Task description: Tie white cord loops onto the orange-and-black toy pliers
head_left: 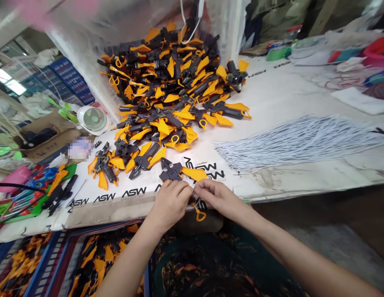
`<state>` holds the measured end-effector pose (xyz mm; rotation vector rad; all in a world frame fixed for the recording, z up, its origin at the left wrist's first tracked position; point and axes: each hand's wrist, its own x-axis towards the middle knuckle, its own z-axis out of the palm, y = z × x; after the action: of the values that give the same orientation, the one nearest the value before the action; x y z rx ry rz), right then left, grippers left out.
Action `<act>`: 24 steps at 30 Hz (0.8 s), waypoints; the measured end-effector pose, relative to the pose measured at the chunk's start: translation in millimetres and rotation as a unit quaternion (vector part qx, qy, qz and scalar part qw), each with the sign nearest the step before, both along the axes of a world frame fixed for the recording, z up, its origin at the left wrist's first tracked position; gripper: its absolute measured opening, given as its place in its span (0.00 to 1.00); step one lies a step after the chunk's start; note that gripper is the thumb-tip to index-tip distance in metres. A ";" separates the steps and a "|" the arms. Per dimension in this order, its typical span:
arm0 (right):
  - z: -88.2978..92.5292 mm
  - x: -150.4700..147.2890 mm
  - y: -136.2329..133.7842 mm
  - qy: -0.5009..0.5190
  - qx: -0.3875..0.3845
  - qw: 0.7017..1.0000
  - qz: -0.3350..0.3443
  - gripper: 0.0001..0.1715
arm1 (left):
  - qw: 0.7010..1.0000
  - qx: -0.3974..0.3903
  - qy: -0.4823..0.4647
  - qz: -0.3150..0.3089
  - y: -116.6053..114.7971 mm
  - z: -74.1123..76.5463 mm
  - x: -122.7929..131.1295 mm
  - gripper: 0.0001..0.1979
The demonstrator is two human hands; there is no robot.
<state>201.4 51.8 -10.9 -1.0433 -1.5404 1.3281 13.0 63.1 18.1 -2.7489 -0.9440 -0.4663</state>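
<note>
At the table's front edge, my left hand (175,202) is closed over the body of a black and orange plastic piece (171,170). Its dark pointed end and an orange wing stick out beyond my fingers, and an orange loop hangs below. My right hand (218,196) is beside it, thumb and fingertips pinched together close to the piece; what they hold is too small to make out. Behind my hands lies a large heap of similar black and orange pieces (170,95). A bundle of thin white cords (291,142) is spread out to the right.
A small white fan (93,119) stands left of the heap. A green tray (34,206) of colourful tools lies at the left. Blue crates (58,260) of orange and black pieces sit below the table edge. Plastic bags and a pink bowl (378,53) are at the back right.
</note>
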 end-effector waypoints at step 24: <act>-44.3 131.6 24.8 -0.390 0.168 0.890 -0.167 0.16 | 0.862 -0.164 -0.038 0.478 -38.3 -12.7 -18.4 0.31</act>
<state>333.0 76.6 -55.2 -1.6254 -1.9408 0.3634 -5.4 24.8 5.4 -2.0758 -2.3581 -0.2270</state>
